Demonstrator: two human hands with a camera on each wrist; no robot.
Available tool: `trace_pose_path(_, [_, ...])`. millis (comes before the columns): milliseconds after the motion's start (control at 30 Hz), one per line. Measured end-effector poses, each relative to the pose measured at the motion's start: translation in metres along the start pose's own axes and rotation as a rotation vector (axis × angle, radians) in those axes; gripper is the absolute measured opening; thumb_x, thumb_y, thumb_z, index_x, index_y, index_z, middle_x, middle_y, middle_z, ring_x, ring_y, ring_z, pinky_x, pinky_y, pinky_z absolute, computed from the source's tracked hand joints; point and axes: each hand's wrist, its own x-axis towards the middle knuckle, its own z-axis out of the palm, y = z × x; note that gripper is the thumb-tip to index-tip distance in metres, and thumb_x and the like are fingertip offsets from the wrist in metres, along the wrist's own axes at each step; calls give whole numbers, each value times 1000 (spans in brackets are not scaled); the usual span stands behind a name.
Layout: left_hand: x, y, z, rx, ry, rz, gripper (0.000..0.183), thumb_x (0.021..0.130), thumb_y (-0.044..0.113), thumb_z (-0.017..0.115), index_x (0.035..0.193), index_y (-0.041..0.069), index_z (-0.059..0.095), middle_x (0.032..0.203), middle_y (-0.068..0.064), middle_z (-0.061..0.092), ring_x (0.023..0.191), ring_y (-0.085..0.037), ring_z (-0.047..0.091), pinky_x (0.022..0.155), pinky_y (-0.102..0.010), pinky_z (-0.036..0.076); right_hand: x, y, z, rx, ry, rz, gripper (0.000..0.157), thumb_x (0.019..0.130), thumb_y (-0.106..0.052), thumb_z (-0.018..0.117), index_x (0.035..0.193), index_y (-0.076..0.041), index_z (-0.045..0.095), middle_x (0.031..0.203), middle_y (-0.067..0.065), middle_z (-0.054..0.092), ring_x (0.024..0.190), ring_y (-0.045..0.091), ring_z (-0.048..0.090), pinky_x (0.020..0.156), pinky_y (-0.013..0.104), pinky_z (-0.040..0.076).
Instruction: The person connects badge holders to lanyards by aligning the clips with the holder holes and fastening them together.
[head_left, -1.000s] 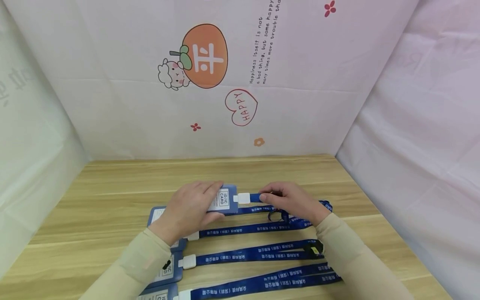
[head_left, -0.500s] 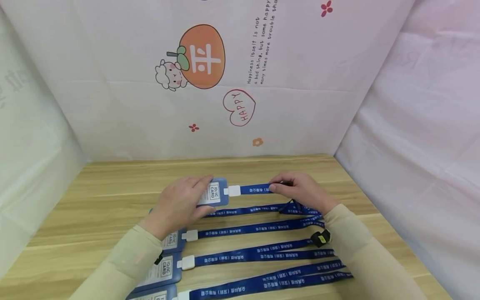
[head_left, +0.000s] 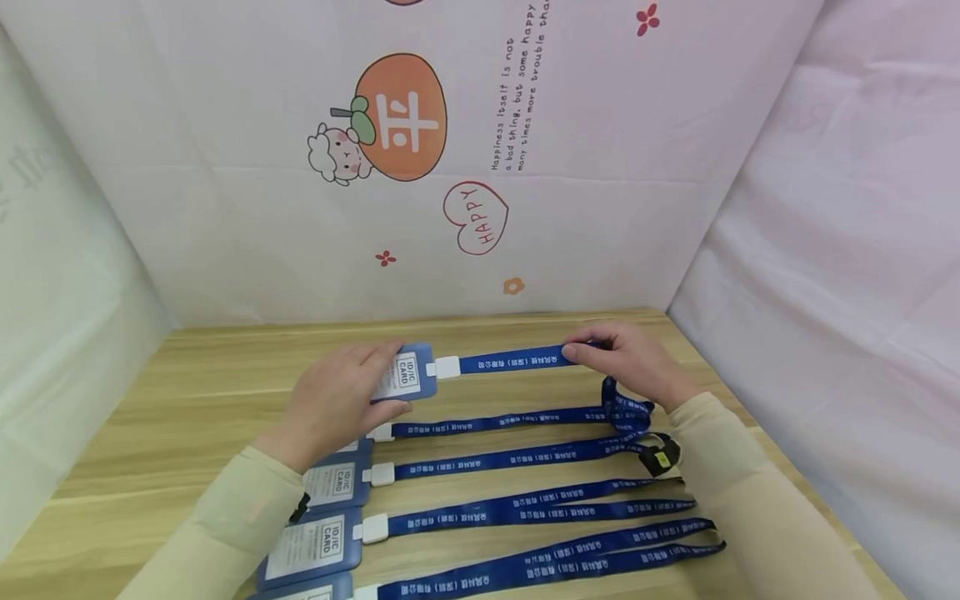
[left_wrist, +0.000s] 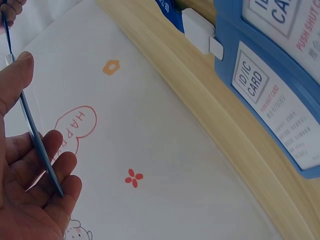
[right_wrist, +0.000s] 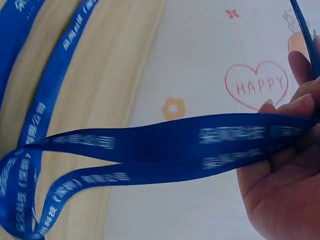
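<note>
My left hand (head_left: 337,400) grips a blue ID card holder (head_left: 424,372) between thumb and fingers; in the left wrist view the holder (left_wrist: 36,137) shows edge-on, lifted off the table. From its white clip (head_left: 447,367) a blue lanyard strap (head_left: 510,360) runs to the right. My right hand (head_left: 630,358) pinches that strap. Beyond the pinch, the strap's two printed bands (right_wrist: 165,147) hang down in a loop, bunched (head_left: 626,408) near the table in the head view. Part of the held card is covered by the left fingers.
Several more blue card holders (head_left: 352,533) lie in a column at the left of the wooden table (head_left: 225,367), their lanyards (head_left: 480,462) stretched rightward in rows. A black buckle (head_left: 660,456) lies by the right sleeve. White printed cloth (head_left: 262,233) stands behind and at both sides.
Both hands have risen toward the back of the table and moved apart, the left going left with the card holder. The right hand has slid along the strap, exposing more printed lanyard between the hands.
</note>
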Motion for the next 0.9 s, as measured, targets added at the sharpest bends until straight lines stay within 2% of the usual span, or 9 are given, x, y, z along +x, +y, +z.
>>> trace_pose_path(167, [-2,-6,-3,-8,-1,-23,88,87,57,80,153,5,51,143,-15,64,127,-34,64,107,-51,54,-1,2,-10,26,18,-4,29,103,-42,65,120,-21,77,121,1,73,107,21,66,92,40,56])
trace_pose_path(467, [-9,-18,-5,-27,-20,-61,88,87,56,80,153,5,50,145,-17,63,131,-38,61,109,-55,52,-3,8,-21,-68,61,-22,28,101,-47,67,116,-28,78,114,-6,75,104,16,68,89,37,58])
trace_pose_path(633, [-15,-28,-3,-37,-37,-74,87,87,52,82,153,5,49,146,-17,62,133,-39,59,110,-58,49,-3,13,-25,-74,58,-40,28,101,-44,68,119,-25,78,114,-4,76,101,17,69,85,32,59])
trace_pose_path(900, [-22,-38,-1,-63,-47,-76,87,85,47,86,152,4,50,144,-19,62,132,-42,58,110,-60,48,-6,20,-27,-33,29,12,29,99,-45,70,120,-25,77,118,-1,73,104,20,67,84,33,58])
